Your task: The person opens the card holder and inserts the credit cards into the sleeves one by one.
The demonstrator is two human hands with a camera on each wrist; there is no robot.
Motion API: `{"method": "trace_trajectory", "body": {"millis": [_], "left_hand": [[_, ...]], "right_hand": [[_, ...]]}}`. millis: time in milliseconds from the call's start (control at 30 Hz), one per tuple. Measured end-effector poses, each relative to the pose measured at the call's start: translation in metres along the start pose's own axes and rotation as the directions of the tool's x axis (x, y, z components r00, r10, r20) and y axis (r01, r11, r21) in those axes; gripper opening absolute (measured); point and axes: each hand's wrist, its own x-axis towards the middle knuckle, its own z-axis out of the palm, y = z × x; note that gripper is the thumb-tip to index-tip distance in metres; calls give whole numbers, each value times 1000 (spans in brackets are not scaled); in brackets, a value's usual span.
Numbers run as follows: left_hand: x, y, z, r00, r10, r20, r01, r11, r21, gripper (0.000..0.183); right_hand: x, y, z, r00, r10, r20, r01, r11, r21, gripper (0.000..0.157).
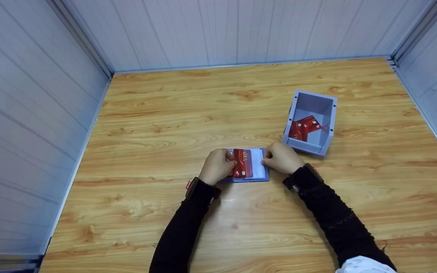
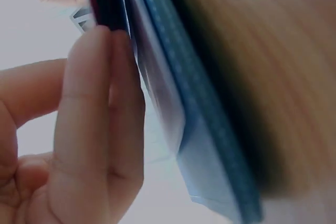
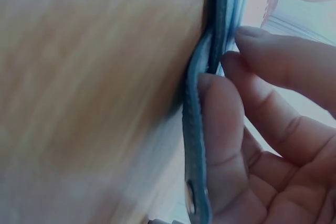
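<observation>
A blue card holder [image 1: 266, 177] with stitched edges and clear plastic sleeves [image 1: 256, 163] lies open on the table. My left hand [image 1: 217, 165] pinches a red card [image 1: 242, 163] by its left edge, between thumb and fingertips. The card lies over the sleeves; whether part of it is inside one, I cannot tell. At the holder's right edge my right hand [image 1: 282, 158] pinches the sleeves between thumb and finger. In the right wrist view, another finger rests against the blue cover's strap [image 3: 194, 145], which carries a metal snap.
Behind and to the right of my right hand stands a grey bin [image 1: 328, 146], with red cards [image 1: 309, 124] lying in it. Light panelled walls [image 1: 237, 34] bound the wooden table [image 1: 165, 113] at the back and both sides.
</observation>
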Motion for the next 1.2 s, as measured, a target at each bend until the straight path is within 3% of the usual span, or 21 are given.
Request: {"method": "trace_trajectory", "body": {"millis": [133, 500, 933, 1200], "left_hand": [[-1, 2, 3, 1000, 17, 14, -18, 999, 38, 9], [1, 6, 9, 998, -15, 57, 17, 999, -42, 6], [1, 11, 16, 993, 96, 67, -100, 994, 48, 11], [-2, 11, 17, 991, 133, 4, -132, 979, 154, 10]], "right_hand": [[0, 0, 0, 1000, -5, -2, 5, 1000, 6, 25], [1, 0, 1, 1000, 3, 7, -3, 1000, 29, 25], [1, 1, 2, 1000, 18, 22, -19, 999, 34, 25], [2, 1, 1, 1000, 4, 23, -5, 999, 52, 25]]}}
